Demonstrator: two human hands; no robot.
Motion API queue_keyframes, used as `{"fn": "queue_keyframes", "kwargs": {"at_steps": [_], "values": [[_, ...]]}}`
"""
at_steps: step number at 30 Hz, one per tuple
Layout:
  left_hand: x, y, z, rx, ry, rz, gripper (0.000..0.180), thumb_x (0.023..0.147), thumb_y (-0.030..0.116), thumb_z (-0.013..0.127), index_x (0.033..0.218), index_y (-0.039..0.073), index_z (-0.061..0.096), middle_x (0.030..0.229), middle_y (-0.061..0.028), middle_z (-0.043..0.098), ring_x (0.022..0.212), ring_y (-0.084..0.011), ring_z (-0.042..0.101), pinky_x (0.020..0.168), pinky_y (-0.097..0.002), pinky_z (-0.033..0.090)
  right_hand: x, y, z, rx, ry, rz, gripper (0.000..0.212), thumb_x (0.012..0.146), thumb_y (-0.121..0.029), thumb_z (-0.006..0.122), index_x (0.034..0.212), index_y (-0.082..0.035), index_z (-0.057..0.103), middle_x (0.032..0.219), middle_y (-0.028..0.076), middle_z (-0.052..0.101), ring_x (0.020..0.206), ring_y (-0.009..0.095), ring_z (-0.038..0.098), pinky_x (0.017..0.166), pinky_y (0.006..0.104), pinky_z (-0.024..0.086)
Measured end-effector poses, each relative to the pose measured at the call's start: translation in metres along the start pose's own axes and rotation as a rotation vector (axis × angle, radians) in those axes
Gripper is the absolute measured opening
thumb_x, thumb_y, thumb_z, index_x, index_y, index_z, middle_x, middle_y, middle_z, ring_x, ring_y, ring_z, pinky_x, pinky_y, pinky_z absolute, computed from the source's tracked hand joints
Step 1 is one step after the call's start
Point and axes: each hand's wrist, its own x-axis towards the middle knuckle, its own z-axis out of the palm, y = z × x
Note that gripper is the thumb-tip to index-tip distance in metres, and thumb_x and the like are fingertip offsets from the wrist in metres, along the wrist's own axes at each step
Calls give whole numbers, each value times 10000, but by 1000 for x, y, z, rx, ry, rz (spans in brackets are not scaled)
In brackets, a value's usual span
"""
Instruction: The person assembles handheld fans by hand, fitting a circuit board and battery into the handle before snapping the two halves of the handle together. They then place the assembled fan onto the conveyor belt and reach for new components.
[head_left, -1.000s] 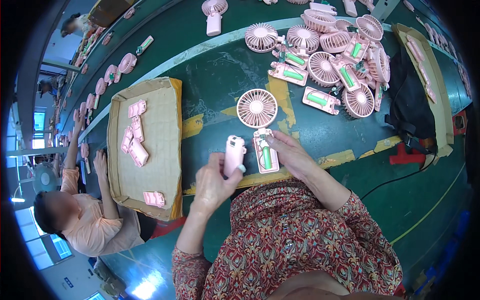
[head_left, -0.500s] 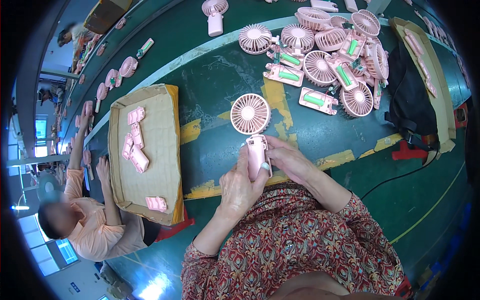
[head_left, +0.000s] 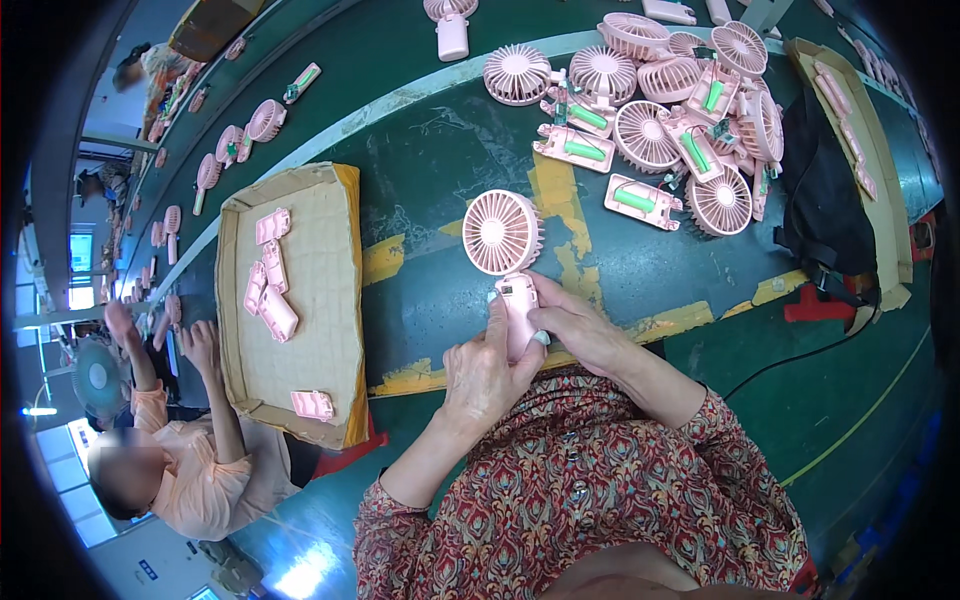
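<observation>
Between both hands is a pink handheld fan (head_left: pixel 502 234), its round grille pointing away from me and its handle toward my body. My left hand (head_left: pixel 478 375) is closed on the handle's left side, the thumb reaching across its lower end. From the right, my right hand (head_left: pixel 580 325) grips the same handle, with its thumb lying on the front. A small dark opening shows near the top of the handle. The fingers underneath are hidden.
Several unfinished pink fans with green batteries (head_left: pixel 640 200) are heaped at the far right. On the left stands a cardboard tray (head_left: pixel 335 370) holding pink handle covers (head_left: pixel 278 315). A black bag (head_left: pixel 825 200) lies at right beside another cardboard tray (head_left: pixel 895 235). A co-worker (head_left: pixel 215 480) sits at left.
My right thumb has moved onto the front of the handle; the fan remains in both hands. Fans on the far belt have shifted slightly right. The co-worker's raised hand has come down.
</observation>
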Motion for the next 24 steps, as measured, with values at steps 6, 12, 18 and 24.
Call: {"fn": "queue_keyframes", "kwargs": {"at_steps": [6,12,18,24], "values": [[-4,0,3,27,18,19,668,721,261,688,1175,-174,462,543,-172,593,468,-304,614,472,-388,504,-1,5,4,-117,60,-32,518,868,-36,408,1375,2,313,1283,108,442,1190,173,410,1017,301,319],[-5,-4,-3,29,-65,35,678,768,271,653,1202,-189,410,644,-215,623,483,-332,614,444,-426,489,-4,2,8,-92,74,-30,492,899,-60,407,1378,5,316,1278,106,454,1190,169,414,1020,296,320],[-8,-1,3,69,-23,39,698,743,281,672,1209,-175,423,610,-203,611,472,-333,602,446,-426,473,-6,-1,12,-35,93,-36,452,923,-86,410,1360,0,334,1259,100,461,1147,160,439,989,289,354],[-9,2,7,111,-28,52,668,751,272,662,1178,-190,438,617,-211,612,474,-327,606,438,-423,474,-8,-2,13,-35,64,-52,453,953,-133,447,1370,0,328,1266,94,468,1161,149,445,989,284,365]]}}
